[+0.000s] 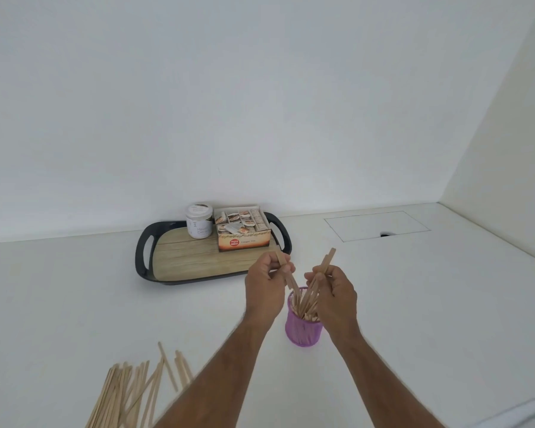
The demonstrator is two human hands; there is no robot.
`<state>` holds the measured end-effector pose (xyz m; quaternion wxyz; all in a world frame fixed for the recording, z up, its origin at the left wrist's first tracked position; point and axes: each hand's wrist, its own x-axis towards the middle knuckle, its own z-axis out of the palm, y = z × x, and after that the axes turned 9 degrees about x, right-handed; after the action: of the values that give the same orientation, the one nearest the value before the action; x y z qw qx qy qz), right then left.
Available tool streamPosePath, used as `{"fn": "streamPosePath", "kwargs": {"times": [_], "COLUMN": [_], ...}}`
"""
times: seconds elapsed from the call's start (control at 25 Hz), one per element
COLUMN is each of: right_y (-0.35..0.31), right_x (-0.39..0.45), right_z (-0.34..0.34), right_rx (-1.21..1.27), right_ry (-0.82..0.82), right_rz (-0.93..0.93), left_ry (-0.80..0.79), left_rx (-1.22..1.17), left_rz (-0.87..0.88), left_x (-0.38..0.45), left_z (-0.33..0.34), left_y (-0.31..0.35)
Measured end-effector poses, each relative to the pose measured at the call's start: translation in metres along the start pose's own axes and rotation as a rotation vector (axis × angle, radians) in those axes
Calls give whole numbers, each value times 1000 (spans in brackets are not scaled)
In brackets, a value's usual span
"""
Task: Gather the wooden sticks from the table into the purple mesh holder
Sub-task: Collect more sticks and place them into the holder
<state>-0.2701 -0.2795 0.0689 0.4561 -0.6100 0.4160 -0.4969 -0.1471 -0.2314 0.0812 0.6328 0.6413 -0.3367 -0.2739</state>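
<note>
While sticks are held tight in the left hand (267,273) and right hand (334,285), their long ends are tipped down into the purple mesh holder (303,330) (just below); more loose sticks (130,393) are left on the surface (74,304).

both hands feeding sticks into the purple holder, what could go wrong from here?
1. The purple mesh holder stands unsupported; the left hand and right hand both grip sticks angled into it, so a sideways push may tip it.
2. It already looks crowded; new sticks could jam or splay out.
3. The forearm could scatter the loose pile.
</note>
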Motion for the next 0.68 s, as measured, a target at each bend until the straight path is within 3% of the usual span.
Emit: {"fn": "streamPosePath", "kwargs": {"times": [0.36, 0.68], "right_y": [36, 39], "right_x": [-6, -9], "right_z": [-7, -7], "right_rx": [-135, -227], "right_ry": [-70, -101], "right_rz": [50, -91], "left_ry": [-114, -187], "left_rx": [262, 334], "left_rz": [-37, 19], "left_x": [-7, -7], "left_z": [19, 8], "left_y": [-25, -30]}}
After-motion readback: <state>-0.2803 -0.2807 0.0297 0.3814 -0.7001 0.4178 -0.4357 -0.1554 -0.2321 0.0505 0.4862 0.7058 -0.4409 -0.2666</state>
